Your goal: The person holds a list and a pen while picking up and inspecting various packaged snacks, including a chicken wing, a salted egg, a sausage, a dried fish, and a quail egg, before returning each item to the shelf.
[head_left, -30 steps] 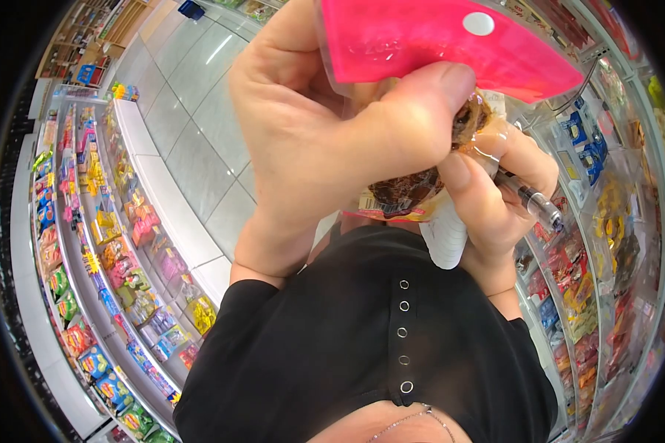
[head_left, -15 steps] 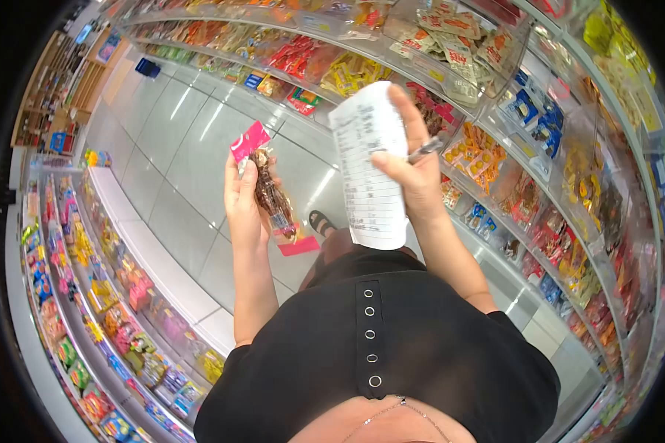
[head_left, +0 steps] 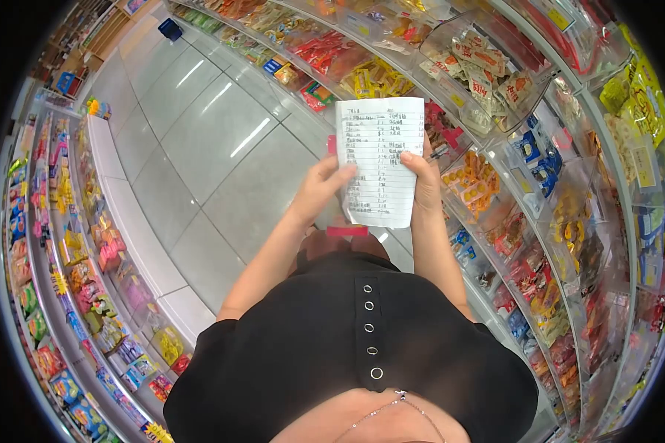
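A lined paper list (head_left: 380, 166) with handwritten rows faces me in front of my torso. My right hand (head_left: 426, 183) is closed on its right edge, thumb on the front, and a pen (head_left: 437, 153) sticks out beside the fingers. At the left edge, my left hand (head_left: 319, 190) lays its thumb over the sheet. Behind the paper, that same hand has a snack packet (head_left: 347, 231); only its pink ends show, above and below, and the middle is hidden.
Shelves with clear bins of bagged snacks (head_left: 474, 181) curve along my right. On my left runs a low tiered shelf of colourful packets (head_left: 107, 247) with a white ledge (head_left: 129, 203). Grey floor tiles (head_left: 207, 140) lie between, and a dark blue object (head_left: 170, 29) stands far off.
My left hand has moved right with the snack packet, which is now behind the list. Its thumb now touches the paper. The list has turned to face me more squarely.
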### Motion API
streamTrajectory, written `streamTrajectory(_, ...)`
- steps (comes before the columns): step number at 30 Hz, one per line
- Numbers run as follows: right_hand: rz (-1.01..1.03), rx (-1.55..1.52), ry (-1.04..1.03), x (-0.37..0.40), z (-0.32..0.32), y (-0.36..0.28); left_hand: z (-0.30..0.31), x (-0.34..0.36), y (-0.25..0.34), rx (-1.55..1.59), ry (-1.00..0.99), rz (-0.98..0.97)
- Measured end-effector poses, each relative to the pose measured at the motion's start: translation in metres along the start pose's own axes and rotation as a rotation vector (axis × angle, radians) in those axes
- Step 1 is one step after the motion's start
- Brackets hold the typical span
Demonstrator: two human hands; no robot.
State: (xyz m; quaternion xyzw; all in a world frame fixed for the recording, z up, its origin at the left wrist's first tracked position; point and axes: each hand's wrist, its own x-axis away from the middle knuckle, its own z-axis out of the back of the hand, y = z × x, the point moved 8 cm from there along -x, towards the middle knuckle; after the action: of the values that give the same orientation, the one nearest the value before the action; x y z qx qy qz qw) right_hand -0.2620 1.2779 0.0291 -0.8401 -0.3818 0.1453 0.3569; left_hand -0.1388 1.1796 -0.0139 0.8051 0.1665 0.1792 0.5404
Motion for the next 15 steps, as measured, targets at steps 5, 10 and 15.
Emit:
streamTrajectory(5,-0.015,0.209,0.036,0.001,0.031,0.024,0.012,0.003,0.007,-0.121,0.134,0.006)
streamTrajectory(10,-0.086,0.341,0.014,0.012,0.042,0.044,0.03,0.004,-0.004,-0.159,0.207,0.006)
streamTrajectory(15,-0.128,0.361,0.047,0.017,0.05,0.063,0.04,0.009,-0.012,-0.139,0.225,0.023)
